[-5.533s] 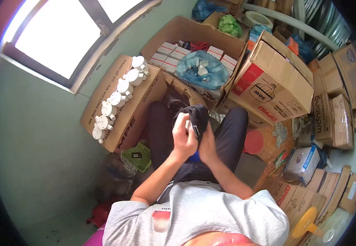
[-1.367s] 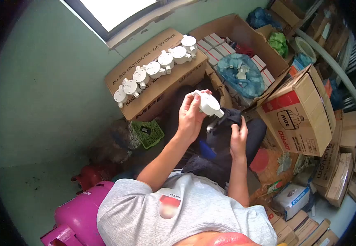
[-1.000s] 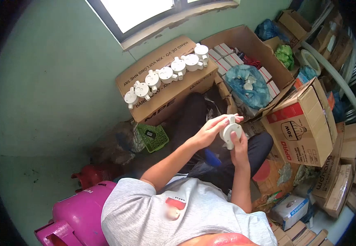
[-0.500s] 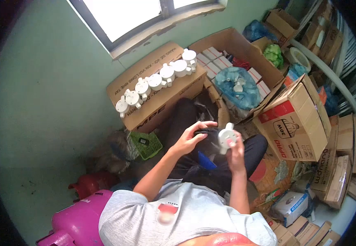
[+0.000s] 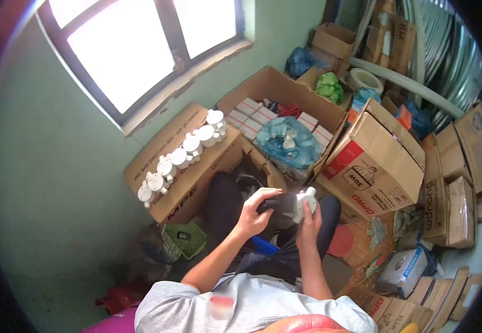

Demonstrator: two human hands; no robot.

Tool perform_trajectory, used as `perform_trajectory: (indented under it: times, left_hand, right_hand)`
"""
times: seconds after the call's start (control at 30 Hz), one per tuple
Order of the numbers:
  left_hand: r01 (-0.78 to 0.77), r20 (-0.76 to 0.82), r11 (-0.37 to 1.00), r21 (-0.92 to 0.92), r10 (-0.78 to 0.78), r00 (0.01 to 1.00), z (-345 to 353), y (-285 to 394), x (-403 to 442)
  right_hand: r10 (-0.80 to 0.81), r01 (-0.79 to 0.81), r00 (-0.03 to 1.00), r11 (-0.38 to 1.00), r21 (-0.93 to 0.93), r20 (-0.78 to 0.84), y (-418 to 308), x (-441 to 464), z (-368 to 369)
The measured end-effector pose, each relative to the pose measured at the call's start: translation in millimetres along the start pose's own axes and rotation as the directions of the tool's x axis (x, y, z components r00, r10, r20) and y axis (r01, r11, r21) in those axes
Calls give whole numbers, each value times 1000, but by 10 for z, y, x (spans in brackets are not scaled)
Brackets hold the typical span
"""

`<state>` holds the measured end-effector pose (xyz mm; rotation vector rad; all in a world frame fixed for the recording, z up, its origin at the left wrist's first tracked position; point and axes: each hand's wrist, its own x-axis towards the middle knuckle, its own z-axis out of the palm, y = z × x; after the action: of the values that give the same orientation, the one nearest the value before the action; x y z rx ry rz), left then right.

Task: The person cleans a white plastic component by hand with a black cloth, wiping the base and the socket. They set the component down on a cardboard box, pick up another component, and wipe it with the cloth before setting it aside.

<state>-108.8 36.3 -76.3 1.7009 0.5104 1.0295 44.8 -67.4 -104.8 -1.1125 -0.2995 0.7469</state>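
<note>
My right hand [image 5: 309, 226] grips a white round conduit junction box [image 5: 307, 203] with stub outlets, held above my lap. Beside it, my left hand [image 5: 254, 215] is wrapped around a dark, blurred object [image 5: 277, 204] whose kind I cannot make out. The dark object's end meets the side of the white box, or lies very near it. Several similar white junction boxes [image 5: 181, 157] stand in a row on a closed cardboard carton [image 5: 196, 186] in front of me, to the left.
A blue plastic bag [image 5: 263, 145] with white parts lies in an open carton [image 5: 330, 114] among small white boxes. To the right stands a 30W lamp carton [image 5: 382, 158]. A green basket [image 5: 195, 240] holding a small dark device sits at left. Stacked cartons line the right side.
My hands have come together, bringing the dark object up to the junction box. The camera view has tilted up and to the right, showing more of the window.
</note>
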Motion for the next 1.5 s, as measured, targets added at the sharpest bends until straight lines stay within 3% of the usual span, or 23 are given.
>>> perform_trajectory:
  times: [0.07, 0.13, 0.17, 0.2, 0.33, 0.4, 0.47, 0.53, 0.6, 0.63, 0.67, 0.73, 0.87, 0.9, 0.97, 1.0, 1.1, 1.13, 1.2, 1.27, 1.3, 1.4, 1.5]
  left_hand:
    - [-40, -8, 994, -103, 40, 999, 167, 102, 40]
    - [-108, 67, 994, -10, 109, 992, 302, 194, 102]
    - [-200, 119, 973, 111, 187, 975, 356, 194, 128]
    - [-292, 177, 929, 227, 256, 950, 388, 188, 152]
    - [-4, 210, 999, 46, -6, 978, 240, -139, 258]
    - [30, 115, 995, 97, -41, 993, 169, -283, 245]
    - [324, 10, 930, -172, -328, 945, 173, -248, 207]
    - [352, 40, 899, -260, -354, 934, 164, -212, 183]
    - [-138, 298, 981, 136, 92, 950, 184, -84, 152]
    - [-197, 392, 943, 269, 80, 916, 210, -52, 113]
    - [-147, 332, 961, 233, 63, 941, 191, -98, 105]
    - [131, 243, 971, 199, -179, 953, 53, -214, 135]
    - [144, -67, 955, 260, -131, 989, -120, -366, 184]
    - [151, -85, 953, 264, -133, 987, -115, -324, 171]
    - [21, -40, 985, 170, -14, 999, -21, -125, 138]
    - [-71, 99, 978, 198, 52, 994, 21, -124, 93]
    - [14, 142, 980, 198, -43, 989, 20, -206, -19]
    - [165, 127, 980, 108, -178, 976, -44, -231, 4]
    - [155, 170, 967, 203, -191, 967, -173, -268, 19]
    - [123, 71, 966, 226, -142, 987, -205, -314, 16]
    - [117, 12, 968, 221, -122, 992, -245, -337, 23]
    - [179, -147, 971, 161, -155, 977, -272, -232, 29]
    - [-78, 156, 985, 152, 54, 986, -131, -92, -76]
  right_hand:
    - [209, -212, 977, 971, 109, 41, -39, -35, -35]
    - [110, -96, 983, 990, -104, 144, 188, -41, -185]
    - [-58, 137, 959, 951, -276, 277, 199, -50, -128]
    - [1, 80, 956, 961, -266, 294, 155, -98, -132]
    - [39, 91, 930, 939, -332, 364, -15, -53, -176]
    - [51, 90, 925, 932, -351, 375, 6, -107, -222]
    - [168, -50, 884, 962, -269, 437, -26, -153, -192]
    - [157, -41, 902, 959, -281, 402, 24, -136, -169]
    - [169, 83, 916, 808, -583, 365, -58, -116, -117]
    - [-102, 357, 870, 805, -474, 482, 36, -88, -70]
    - [-100, 359, 866, 807, -468, 491, 48, -91, -112]
    - [163, 185, 875, 759, -624, 456, 1, -170, -116]
    - [82, 127, 910, 878, -461, 406, 111, -250, -82]
    - [0, 233, 899, 847, -477, 438, 71, -242, -49]
    - [42, 257, 885, 786, -562, 463, 16, -218, -26]
    - [69, 288, 878, 715, -637, 474, -17, -209, -4]
    - [96, 295, 862, 705, -645, 499, -87, -205, 37]
    - [80, 300, 860, 720, -625, 505, -60, -203, 48]
    - [144, 203, 863, 778, -594, 484, 32, -251, 27]
    - [23, 299, 871, 768, -567, 490, 124, -270, 9]
    - [103, 234, 887, 742, -629, 450, 51, -285, -3]
    - [73, 303, 876, 687, -661, 477, -20, -269, -14]
    - [100, 285, 877, 678, -677, 470, 41, -239, -54]
